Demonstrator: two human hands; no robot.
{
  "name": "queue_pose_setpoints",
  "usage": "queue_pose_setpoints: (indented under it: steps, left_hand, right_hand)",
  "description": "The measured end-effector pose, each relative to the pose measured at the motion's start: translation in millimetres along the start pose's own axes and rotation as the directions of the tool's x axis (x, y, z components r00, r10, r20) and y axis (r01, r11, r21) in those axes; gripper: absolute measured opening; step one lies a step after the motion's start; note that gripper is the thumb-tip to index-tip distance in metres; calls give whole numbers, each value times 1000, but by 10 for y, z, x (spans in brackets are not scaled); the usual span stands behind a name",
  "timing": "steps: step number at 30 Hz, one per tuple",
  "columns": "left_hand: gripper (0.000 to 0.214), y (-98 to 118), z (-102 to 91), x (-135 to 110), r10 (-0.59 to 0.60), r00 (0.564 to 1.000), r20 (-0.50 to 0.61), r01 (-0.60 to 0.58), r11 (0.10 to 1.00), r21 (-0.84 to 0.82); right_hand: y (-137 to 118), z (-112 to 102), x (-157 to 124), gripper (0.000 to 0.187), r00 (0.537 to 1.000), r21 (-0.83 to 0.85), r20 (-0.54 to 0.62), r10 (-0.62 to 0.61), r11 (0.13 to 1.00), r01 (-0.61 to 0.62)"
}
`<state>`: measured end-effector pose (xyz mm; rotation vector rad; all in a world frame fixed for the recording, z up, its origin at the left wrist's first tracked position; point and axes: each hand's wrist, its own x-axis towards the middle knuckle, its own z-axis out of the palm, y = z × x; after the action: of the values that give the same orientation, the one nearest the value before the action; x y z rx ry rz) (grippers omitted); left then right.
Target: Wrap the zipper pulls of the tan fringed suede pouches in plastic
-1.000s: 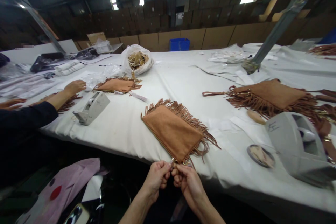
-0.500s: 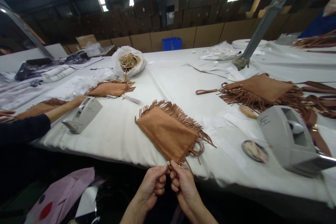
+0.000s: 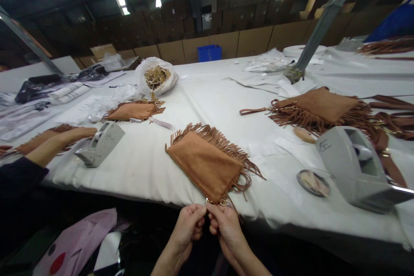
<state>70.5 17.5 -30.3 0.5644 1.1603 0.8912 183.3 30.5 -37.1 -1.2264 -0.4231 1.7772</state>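
Note:
A tan suede clutch bag with long brown fringe lies flat on the white-covered table, one corner pointing toward me. At that corner, beside the gold hardware of its zipper end, my left hand and my right hand meet, fingertips nearly touching. Both are closed in a pinch. What sits between the fingers is too small and too covered to make out; it is close to the zipper end.
Tape dispensers stand right and left. Near the right one are a round dish and more fringed bags. A co-worker's hand reaches over a bag at left. A plastic bag of tan pieces sits farther back.
My fingertips have shifted slightly at the bag's corner, the right thumb now closer to the left. The co-worker's arm at left has drawn back a little. The view has tilted slightly.

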Motion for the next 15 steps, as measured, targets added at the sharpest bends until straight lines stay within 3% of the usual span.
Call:
queue_pose_setpoints:
  steps: [5,10,15]
  left_hand:
    - [38,-16,-26,4,-51,998,33,53,997,-64]
    - [45,-55,11,29,-34,998,-62,34,999,3]
    - [52,-55,62,22,-8,994,-108,11,1000,23]
  right_hand:
    - [-29,1,-20,46,1000,-9,9,2,1000,-2]
    - [28,-18,13,50,999,-39,31,-8,999,9]
    - [-33,-199,-79,53,991,-267,136,1,963,36]
